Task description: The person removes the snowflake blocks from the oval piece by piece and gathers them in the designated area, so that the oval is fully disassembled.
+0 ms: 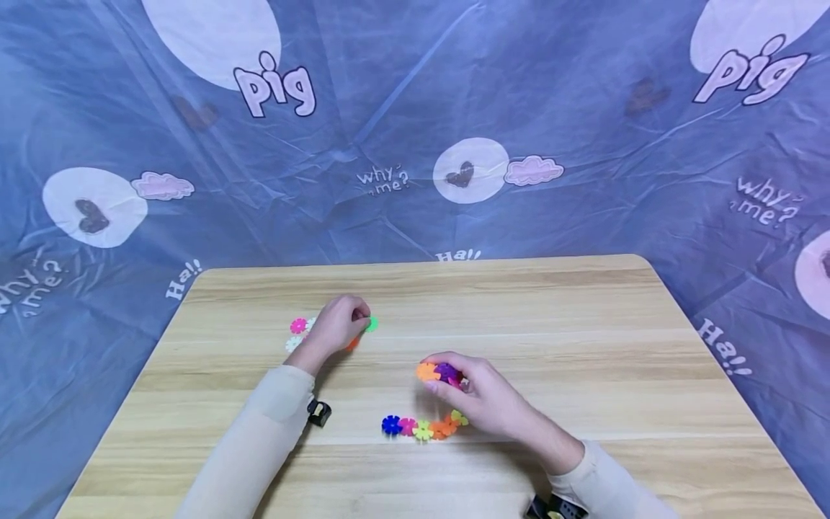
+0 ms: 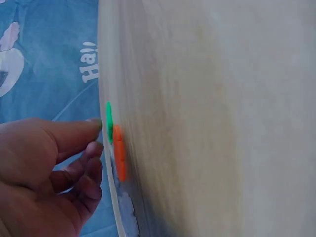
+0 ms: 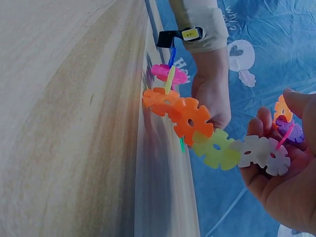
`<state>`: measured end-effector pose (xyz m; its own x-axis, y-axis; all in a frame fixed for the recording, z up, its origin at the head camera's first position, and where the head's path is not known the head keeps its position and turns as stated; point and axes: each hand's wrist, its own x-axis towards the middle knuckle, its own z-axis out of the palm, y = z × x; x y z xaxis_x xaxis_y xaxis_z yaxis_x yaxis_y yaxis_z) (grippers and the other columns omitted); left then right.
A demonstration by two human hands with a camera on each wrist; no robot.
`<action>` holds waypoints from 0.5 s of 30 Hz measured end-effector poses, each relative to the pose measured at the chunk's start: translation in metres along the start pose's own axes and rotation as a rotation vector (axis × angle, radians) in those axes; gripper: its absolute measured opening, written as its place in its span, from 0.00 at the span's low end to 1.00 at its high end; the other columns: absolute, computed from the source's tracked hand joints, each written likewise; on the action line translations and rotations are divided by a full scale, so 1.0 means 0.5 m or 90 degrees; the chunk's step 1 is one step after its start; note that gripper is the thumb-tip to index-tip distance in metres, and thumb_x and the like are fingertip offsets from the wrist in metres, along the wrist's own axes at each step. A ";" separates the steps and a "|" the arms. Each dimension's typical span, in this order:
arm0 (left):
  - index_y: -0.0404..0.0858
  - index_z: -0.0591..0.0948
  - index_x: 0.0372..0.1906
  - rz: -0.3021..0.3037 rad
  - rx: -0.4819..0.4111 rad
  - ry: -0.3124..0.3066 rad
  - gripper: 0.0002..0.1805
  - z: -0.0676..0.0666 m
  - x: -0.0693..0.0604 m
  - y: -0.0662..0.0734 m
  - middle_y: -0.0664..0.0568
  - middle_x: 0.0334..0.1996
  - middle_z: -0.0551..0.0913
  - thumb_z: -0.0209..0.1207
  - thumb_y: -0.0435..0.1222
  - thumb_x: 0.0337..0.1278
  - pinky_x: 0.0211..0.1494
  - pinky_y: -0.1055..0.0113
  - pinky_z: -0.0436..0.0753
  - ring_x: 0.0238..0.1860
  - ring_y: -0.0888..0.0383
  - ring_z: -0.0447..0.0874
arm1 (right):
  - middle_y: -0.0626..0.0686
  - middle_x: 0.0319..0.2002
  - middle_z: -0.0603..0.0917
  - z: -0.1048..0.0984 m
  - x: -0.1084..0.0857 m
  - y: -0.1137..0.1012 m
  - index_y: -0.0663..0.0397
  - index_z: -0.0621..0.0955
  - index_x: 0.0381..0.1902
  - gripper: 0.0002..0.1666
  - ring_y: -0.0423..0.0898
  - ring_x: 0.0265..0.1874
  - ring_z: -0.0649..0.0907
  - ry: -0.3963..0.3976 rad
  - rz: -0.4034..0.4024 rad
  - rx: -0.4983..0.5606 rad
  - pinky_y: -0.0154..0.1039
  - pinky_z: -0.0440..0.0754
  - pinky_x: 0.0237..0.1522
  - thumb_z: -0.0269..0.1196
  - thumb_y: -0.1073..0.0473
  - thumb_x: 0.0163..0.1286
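My right hand [image 1: 476, 389] grips one end of a chain of interlocking plastic snowflake discs [image 3: 191, 121]. Orange and purple discs [image 3: 289, 130] show between thumb and fingers, and whitish discs [image 3: 261, 152] lie against the palm. From there the chain runs on through yellow-green, orange, yellow, pink and dark blue discs [image 1: 392, 425]. Farther back and left, my left hand [image 1: 337, 324] is at a loose green disc [image 2: 109, 122]. In the left wrist view its thumb and bent fingers stop just short of that disc, with nothing visible between them. An orange disc [image 2: 119, 153] lies beside the green one.
Left of the left hand lie a pink disc [image 1: 298, 326] and a whitish disc [image 1: 294, 344]; the hand partly hides others. The wooden table [image 1: 583, 324] ends at a blue printed cloth [image 1: 389, 108]. Black straps with small devices [image 1: 319, 412] sit at both wrists.
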<state>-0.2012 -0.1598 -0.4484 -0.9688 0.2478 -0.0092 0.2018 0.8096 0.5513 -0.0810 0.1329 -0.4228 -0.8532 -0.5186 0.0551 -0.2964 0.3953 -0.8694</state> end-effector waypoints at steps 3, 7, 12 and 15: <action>0.36 0.89 0.43 0.012 -0.031 0.006 0.04 -0.006 -0.012 0.000 0.48 0.37 0.87 0.68 0.33 0.70 0.49 0.57 0.86 0.38 0.55 0.83 | 0.52 0.52 0.89 0.000 0.001 -0.001 0.54 0.83 0.66 0.23 0.39 0.38 0.82 0.000 0.001 -0.003 0.32 0.85 0.36 0.66 0.51 0.80; 0.35 0.89 0.46 0.029 -0.068 0.006 0.06 -0.013 -0.027 0.004 0.49 0.37 0.88 0.67 0.33 0.71 0.47 0.60 0.85 0.38 0.57 0.83 | 0.51 0.52 0.89 0.000 0.002 -0.002 0.54 0.83 0.65 0.22 0.39 0.39 0.82 0.004 -0.003 -0.008 0.32 0.85 0.38 0.67 0.52 0.80; 0.36 0.89 0.47 0.059 -0.091 0.018 0.07 -0.017 -0.048 0.015 0.50 0.37 0.88 0.67 0.33 0.71 0.45 0.65 0.85 0.37 0.59 0.83 | 0.51 0.52 0.89 0.001 0.003 -0.004 0.54 0.83 0.66 0.22 0.39 0.39 0.82 0.004 -0.005 -0.006 0.32 0.86 0.38 0.67 0.52 0.80; 0.35 0.89 0.47 0.101 -0.111 0.039 0.06 -0.017 -0.065 0.024 0.50 0.38 0.88 0.68 0.32 0.70 0.44 0.67 0.84 0.38 0.60 0.83 | 0.51 0.53 0.89 0.002 0.003 -0.004 0.53 0.83 0.66 0.23 0.39 0.40 0.82 0.004 -0.001 -0.003 0.32 0.86 0.39 0.66 0.50 0.80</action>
<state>-0.1687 -0.1626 -0.4342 -0.9349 0.3277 0.1361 0.3293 0.6579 0.6773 -0.0816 0.1307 -0.4214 -0.8558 -0.5138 0.0595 -0.2991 0.3979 -0.8673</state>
